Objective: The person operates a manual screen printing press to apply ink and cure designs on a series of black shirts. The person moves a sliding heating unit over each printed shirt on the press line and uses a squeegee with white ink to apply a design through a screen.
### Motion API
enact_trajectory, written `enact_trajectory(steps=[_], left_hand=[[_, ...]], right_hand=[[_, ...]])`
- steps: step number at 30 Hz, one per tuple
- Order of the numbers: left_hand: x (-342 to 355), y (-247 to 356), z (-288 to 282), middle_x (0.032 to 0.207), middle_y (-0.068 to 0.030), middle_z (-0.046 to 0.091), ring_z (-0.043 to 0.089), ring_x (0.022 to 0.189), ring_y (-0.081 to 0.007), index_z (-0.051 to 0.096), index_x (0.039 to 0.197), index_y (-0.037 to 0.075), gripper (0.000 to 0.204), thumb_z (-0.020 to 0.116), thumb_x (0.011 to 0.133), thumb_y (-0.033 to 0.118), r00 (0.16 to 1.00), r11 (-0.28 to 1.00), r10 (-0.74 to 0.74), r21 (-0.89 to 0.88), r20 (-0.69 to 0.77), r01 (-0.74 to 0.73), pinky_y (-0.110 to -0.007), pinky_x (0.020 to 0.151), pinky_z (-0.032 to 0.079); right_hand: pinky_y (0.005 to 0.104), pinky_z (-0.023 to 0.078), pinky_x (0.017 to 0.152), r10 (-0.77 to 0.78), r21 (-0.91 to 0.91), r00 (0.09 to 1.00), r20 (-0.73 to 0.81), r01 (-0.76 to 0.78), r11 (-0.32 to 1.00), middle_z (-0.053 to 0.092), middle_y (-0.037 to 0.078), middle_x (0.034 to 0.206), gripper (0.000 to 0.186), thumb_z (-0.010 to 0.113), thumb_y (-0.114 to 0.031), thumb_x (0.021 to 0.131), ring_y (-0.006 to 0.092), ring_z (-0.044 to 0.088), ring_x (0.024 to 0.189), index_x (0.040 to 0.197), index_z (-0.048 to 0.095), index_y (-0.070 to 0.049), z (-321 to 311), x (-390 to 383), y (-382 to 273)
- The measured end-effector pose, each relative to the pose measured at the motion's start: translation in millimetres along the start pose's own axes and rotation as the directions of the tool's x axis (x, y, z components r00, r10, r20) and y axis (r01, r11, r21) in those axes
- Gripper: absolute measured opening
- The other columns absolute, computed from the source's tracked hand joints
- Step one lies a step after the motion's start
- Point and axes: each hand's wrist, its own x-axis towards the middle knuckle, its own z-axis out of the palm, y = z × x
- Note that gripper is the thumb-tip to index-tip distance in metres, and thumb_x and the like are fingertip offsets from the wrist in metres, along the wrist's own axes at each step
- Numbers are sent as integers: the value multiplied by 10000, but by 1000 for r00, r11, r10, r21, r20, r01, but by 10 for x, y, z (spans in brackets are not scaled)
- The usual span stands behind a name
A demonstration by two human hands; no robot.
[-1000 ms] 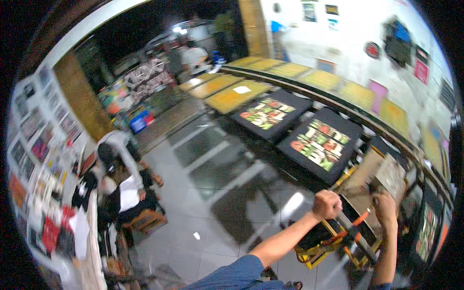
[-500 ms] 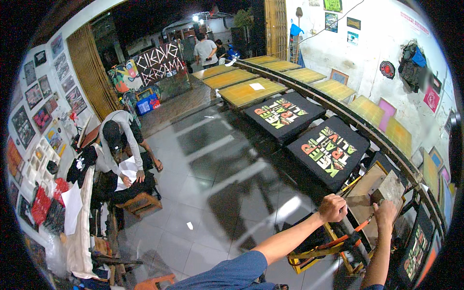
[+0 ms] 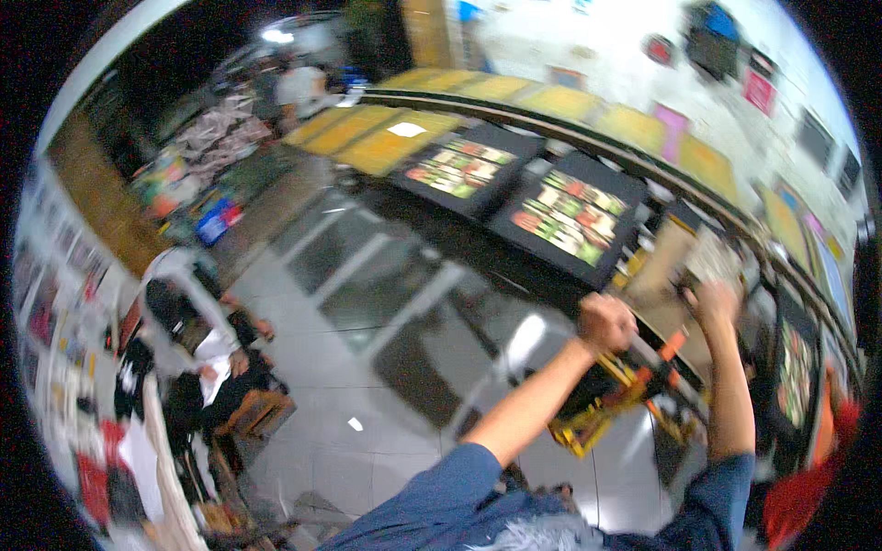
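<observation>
Both my arms reach out over a boxy brown and pale panelled unit (image 3: 663, 262) at the right, seemingly carried on a yellow metal frame (image 3: 588, 427) with orange parts. My left hand (image 3: 606, 323) is a closed fist at the unit's near left edge; what its fingers grip is hidden. Against the pale part of the unit, my right hand (image 3: 715, 301) is closed too, and its grip is blurred. Just beyond lies a black printed T-shirt (image 3: 571, 220) with coloured lettering, spread on a flat board. Another printed black T-shirt (image 3: 464, 170) lies left of it.
Yellow boards (image 3: 377, 147) continue the row toward the back, beside a long dark rail (image 3: 551, 138). A third printed black shirt (image 3: 792, 367) is at the far right. At left, a crouching person (image 3: 179, 285) handles white paper (image 3: 216, 363). Grey tiles (image 3: 340, 413) cover the floor.
My view has turned right and blurred, so the boards and shirts sit further left. Both hands stay closed at the unit. Something red has come into view at the lower right.
</observation>
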Motion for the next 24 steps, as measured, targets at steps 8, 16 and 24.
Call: enact_trajectory(steps=[8,16,24], left_hand=[[93,-63,-60,643,-119,622,626,597,-340,568,612,95,229,591,804,216,999,998,31,-60,8,-31,-461,577,493],[115,33,-126,666,-156,600,623,647,-363,516,641,48,234,575,833,169,995,999,25,-24,94,-23,-455,615,490],[102,38,-143,669,-160,597,618,644,-373,514,638,44,243,572,832,177,995,1000,25,-5,100,-25,-462,613,486]], right_hand=[[439,596,726,-17,80,989,-149,29,996,755,170,897,546,790,-572,806,325,747,856,863,769,-30,58,25,-49],[431,616,773,-72,138,989,-132,91,986,773,144,954,295,834,-329,768,301,760,902,918,798,-78,-92,-171,-12],[442,610,750,-198,113,973,-119,211,971,761,179,896,443,855,-438,739,341,754,857,863,765,-23,-79,-118,86]])
